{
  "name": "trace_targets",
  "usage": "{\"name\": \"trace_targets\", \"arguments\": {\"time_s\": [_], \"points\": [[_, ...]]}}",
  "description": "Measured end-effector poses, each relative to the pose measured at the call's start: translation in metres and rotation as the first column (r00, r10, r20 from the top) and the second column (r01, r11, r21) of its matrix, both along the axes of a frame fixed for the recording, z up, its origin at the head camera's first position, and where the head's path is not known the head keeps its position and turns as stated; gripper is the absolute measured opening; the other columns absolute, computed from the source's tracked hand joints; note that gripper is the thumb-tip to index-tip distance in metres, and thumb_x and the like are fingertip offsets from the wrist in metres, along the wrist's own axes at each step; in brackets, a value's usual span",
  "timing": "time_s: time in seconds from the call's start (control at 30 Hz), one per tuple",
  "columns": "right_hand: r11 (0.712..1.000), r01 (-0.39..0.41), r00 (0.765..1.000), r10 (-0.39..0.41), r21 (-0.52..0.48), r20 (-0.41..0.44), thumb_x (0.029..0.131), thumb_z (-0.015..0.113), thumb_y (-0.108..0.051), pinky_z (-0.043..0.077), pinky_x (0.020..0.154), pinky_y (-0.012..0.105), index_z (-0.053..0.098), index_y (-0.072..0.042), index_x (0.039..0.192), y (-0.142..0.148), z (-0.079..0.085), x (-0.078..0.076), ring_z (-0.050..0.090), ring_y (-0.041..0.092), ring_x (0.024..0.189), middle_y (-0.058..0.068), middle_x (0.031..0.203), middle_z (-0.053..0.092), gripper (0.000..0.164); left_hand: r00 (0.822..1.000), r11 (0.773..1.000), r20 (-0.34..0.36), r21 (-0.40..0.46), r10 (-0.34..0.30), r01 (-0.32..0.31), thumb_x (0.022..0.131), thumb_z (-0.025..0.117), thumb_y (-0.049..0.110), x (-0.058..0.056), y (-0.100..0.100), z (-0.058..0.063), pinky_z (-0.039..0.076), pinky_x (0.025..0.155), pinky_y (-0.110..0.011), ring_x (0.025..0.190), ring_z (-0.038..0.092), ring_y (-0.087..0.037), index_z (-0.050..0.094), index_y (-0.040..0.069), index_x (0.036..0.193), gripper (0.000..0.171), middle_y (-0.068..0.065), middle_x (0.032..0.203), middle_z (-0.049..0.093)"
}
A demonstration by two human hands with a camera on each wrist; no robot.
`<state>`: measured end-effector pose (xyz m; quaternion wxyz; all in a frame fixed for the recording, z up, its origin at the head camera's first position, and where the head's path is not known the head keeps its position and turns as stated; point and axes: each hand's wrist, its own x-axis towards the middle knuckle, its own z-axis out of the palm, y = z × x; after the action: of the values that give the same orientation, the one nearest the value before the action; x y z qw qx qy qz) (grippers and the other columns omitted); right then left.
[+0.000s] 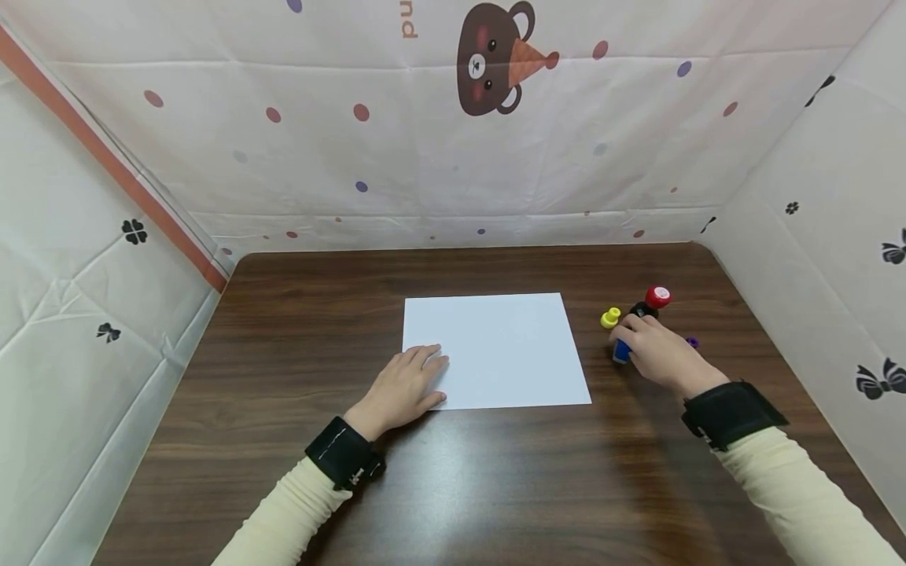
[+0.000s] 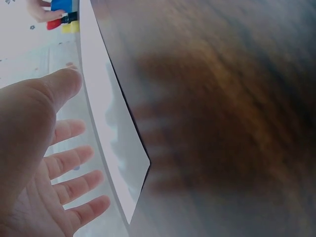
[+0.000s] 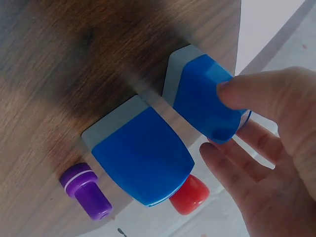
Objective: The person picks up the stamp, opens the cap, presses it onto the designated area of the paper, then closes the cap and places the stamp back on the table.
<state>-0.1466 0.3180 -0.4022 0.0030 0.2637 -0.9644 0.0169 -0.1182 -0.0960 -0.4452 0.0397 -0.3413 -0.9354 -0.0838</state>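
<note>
Before you rises a creased white sheet [image 1: 304,161] with red and purple dots, printed with a brown cartoon bear's head [image 1: 484,93] turned sideways in an orange cone hat. On your left, an orange-red stripe [image 1: 106,159] edges white sheeting with black clovers [image 1: 134,231]; on your right hang black bows. Your dark wood-grained desk [image 1: 318,314] also carries a small yellow knobbed stamp [image 1: 610,317] and a glossy purple one [image 3: 86,190].
</note>
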Motion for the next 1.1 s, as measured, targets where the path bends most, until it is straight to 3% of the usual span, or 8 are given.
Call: {"name": "trace_targets", "arguments": {"time_s": [0.53, 0.8, 1.1], "points": [[0.995, -0.022, 0.999, 0.017, -0.096, -0.049, 0.077, 0.074, -0.012, 0.053, 0.078, 0.051, 0.062, 0.001, 0.096, -0.001, -0.008, -0.007, 0.059, 0.034, 0.085, 0.019, 0.094, 0.058, 0.026, 1.000, 1.000, -0.008, 0.026, -0.003, 0.003, 0.086, 0.062, 0.039, -0.002, 0.000, -0.005, 0.041, 0.098, -0.043, 0.122, 0.045, -0.029, 0.053, 0.007, 0.127, 0.052, -0.014, 0.134, 0.047], [0.994, -0.001, 0.998, -0.007, -0.113, -0.068, 0.078, 0.072, -0.011, 0.053, 0.077, 0.050, 0.061, 0.004, 0.094, -0.009, -0.011, -0.009, 0.061, 0.036, 0.087, 0.021, 0.094, 0.059, 0.025, 1.000, 1.000, 0.004, 0.026, 0.000, 0.000, 0.087, 0.061, 0.038, -0.003, 0.000, -0.005, 0.041, 0.098, -0.043, 0.122, 0.044, -0.029, 0.052, 0.007, 0.127, 0.052, -0.014, 0.135, 0.046], [0.989, -0.011, 0.996, -0.002, -0.149, -0.090, 0.077, 0.072, -0.008, 0.053, 0.075, 0.052, 0.061, 0.000, 0.097, -0.012, -0.016, -0.008, 0.060, 0.039, 0.088, 0.021, 0.096, 0.059, 0.025, 0.999, 0.998, -0.035, 0.070, -0.001, 0.003, 0.086, 0.063, 0.036, -0.005, 0.001, -0.009, 0.042, 0.098, -0.043, 0.120, 0.046, -0.028, 0.052, 0.007, 0.127, 0.051, -0.014, 0.132, 0.048]]}}
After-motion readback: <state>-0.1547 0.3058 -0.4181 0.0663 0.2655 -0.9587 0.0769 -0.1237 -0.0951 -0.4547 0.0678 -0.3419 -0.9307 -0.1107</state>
